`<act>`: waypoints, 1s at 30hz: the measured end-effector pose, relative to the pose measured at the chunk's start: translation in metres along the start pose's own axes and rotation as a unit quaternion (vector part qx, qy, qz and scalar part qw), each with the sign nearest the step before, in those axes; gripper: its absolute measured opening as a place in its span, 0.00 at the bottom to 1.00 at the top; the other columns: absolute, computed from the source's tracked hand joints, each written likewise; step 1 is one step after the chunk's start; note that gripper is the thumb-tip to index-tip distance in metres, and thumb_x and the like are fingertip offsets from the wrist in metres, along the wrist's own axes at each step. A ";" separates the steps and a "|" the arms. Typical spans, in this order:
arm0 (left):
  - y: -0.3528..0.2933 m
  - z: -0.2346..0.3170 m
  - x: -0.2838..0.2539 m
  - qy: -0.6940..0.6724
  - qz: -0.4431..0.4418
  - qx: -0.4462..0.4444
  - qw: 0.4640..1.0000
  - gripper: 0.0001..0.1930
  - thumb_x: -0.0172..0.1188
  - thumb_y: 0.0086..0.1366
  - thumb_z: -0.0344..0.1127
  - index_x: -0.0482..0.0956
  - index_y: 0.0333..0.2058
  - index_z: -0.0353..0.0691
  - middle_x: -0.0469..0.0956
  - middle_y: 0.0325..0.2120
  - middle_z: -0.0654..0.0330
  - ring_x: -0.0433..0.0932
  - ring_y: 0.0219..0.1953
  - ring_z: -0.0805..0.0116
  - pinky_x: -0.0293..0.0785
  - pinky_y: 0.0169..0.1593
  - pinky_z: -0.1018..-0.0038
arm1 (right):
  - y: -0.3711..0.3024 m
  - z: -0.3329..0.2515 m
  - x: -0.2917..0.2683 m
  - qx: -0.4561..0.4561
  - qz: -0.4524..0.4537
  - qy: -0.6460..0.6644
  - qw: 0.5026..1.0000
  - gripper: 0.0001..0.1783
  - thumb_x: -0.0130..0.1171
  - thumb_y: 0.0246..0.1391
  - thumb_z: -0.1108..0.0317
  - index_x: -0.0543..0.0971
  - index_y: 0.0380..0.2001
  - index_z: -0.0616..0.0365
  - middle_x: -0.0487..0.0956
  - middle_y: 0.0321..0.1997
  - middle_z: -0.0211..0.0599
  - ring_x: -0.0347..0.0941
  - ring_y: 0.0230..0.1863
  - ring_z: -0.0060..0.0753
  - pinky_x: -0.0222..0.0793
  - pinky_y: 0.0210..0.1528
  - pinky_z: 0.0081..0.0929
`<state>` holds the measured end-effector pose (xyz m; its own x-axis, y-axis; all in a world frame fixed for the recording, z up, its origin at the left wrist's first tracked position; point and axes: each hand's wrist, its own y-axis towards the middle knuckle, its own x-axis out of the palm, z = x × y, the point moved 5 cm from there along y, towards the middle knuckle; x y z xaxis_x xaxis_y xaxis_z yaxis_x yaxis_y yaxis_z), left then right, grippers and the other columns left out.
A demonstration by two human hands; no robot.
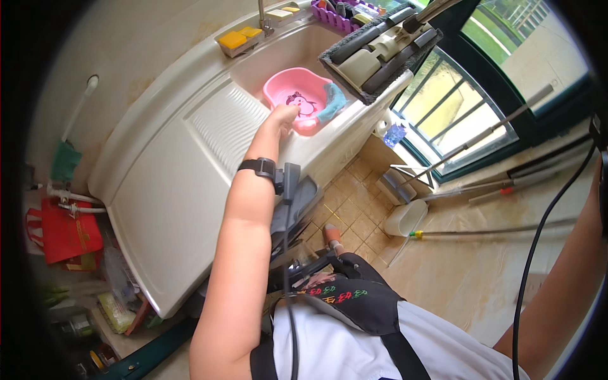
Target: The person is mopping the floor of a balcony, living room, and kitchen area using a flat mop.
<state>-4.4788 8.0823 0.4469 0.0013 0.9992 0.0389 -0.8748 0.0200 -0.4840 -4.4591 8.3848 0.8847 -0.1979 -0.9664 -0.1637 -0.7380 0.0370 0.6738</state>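
My left hand [285, 118] reaches into the sink and grips the near rim of a pink plastic basin [280, 83]. Its thumb lies over the basin's edge, while the other fingers are mostly hidden. A cartoon figure is printed on the basin's floor. Over the basin's right rim drapes a light blue cloth [332, 101]. My right arm [557, 304] stretches up along the right edge of the picture, its hand out of view. A large flat mop head [380, 57] with grey fringe is at the sink's right end, its underside hidden.
The white sink [158, 183] has a ribbed washboard [231, 120]. Yellow sponges [240, 38] and a purple basket [335, 18] line its back. Long poles lean at the right near a white bin [405, 218]. A red bag [69, 231] stands at the left. A black cable [538, 234] hangs across the right side.
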 end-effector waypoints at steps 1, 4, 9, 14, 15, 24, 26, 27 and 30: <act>0.021 -0.004 0.016 -0.031 -0.004 -0.012 0.999 0.17 0.48 0.58 0.28 0.65 0.47 0.31 0.72 0.41 0.51 0.73 0.42 0.63 0.70 0.44 0.69 | 0.011 0.028 -0.006 0.010 0.002 0.003 1.000 0.21 0.49 0.53 0.49 0.66 0.29 0.60 0.62 0.15 0.28 0.59 0.12 0.20 0.58 0.13 0.20; 0.059 -0.020 0.036 -0.094 0.027 -0.088 0.991 0.18 0.43 0.55 0.24 0.66 0.46 0.35 0.68 0.45 0.53 0.71 0.43 0.58 0.75 0.37 0.56 | 0.031 0.096 -0.010 0.038 0.000 0.023 0.999 0.21 0.49 0.53 0.50 0.66 0.29 0.60 0.62 0.15 0.28 0.59 0.12 0.20 0.58 0.13 0.20; 0.107 -0.049 0.018 -0.084 0.123 -0.107 0.983 0.22 0.46 0.55 0.22 0.59 0.50 0.36 0.68 0.44 0.50 0.77 0.32 0.50 0.81 0.20 0.58 | 0.048 0.178 -0.010 0.069 -0.002 0.056 0.996 0.21 0.49 0.52 0.50 0.65 0.29 0.60 0.62 0.15 0.27 0.59 0.12 0.20 0.57 0.13 0.20; 0.141 -0.067 0.034 -0.091 0.150 -0.164 0.971 0.19 0.45 0.56 0.27 0.64 0.48 0.40 0.72 0.39 0.53 0.78 0.33 0.57 0.78 0.25 0.60 | 0.053 0.233 -0.016 0.096 -0.002 0.060 0.994 0.20 0.50 0.52 0.50 0.65 0.29 0.59 0.62 0.14 0.27 0.58 0.12 0.20 0.57 0.13 0.20; 0.159 -0.073 0.011 -0.016 0.118 -0.181 0.976 0.19 0.44 0.56 0.28 0.64 0.48 0.41 0.73 0.39 0.54 0.78 0.33 0.58 0.78 0.27 0.61 | 0.055 0.235 -0.003 0.097 -0.008 0.079 0.992 0.20 0.50 0.52 0.51 0.65 0.29 0.59 0.62 0.14 0.27 0.58 0.12 0.20 0.57 0.13 0.19; 0.166 -0.050 0.028 -0.189 0.101 -0.094 0.972 0.21 0.39 0.55 0.24 0.58 0.50 0.30 0.71 0.40 0.44 0.77 0.35 0.48 0.77 0.32 0.53 | 0.046 0.263 0.007 0.119 -0.021 0.105 0.987 0.19 0.50 0.52 0.51 0.65 0.28 0.59 0.61 0.14 0.26 0.58 0.11 0.19 0.56 0.12 0.19; 0.148 -0.035 0.015 -0.192 0.109 -0.065 0.973 0.20 0.40 0.57 0.25 0.57 0.50 0.28 0.73 0.38 0.43 0.78 0.32 0.47 0.79 0.29 0.57 | 0.044 0.258 0.013 0.117 -0.028 0.112 0.986 0.19 0.50 0.52 0.51 0.65 0.28 0.59 0.61 0.14 0.26 0.58 0.11 0.19 0.56 0.12 0.19; 0.138 -0.019 0.011 -0.183 0.068 -0.043 0.980 0.20 0.39 0.57 0.26 0.57 0.49 0.28 0.73 0.37 0.43 0.78 0.29 0.48 0.79 0.27 0.59 | 0.042 0.254 0.015 0.116 -0.031 0.115 0.986 0.19 0.50 0.52 0.52 0.65 0.28 0.58 0.61 0.14 0.26 0.58 0.11 0.19 0.56 0.12 0.19; 0.097 0.028 0.009 -0.184 0.068 0.007 0.981 0.19 0.37 0.58 0.28 0.57 0.49 0.28 0.74 0.32 0.40 0.78 0.24 0.50 0.79 0.24 0.63 | 0.038 0.239 0.007 0.111 -0.032 0.107 0.988 0.19 0.50 0.52 0.52 0.65 0.28 0.58 0.61 0.14 0.26 0.57 0.11 0.19 0.56 0.12 0.19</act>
<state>-4.5770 8.0920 0.4247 -0.2874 0.9132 0.2889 -0.8620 -0.1151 -0.4937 -4.6427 8.4407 0.7365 -0.0227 -0.9993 -0.0296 -0.8724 0.0053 0.4887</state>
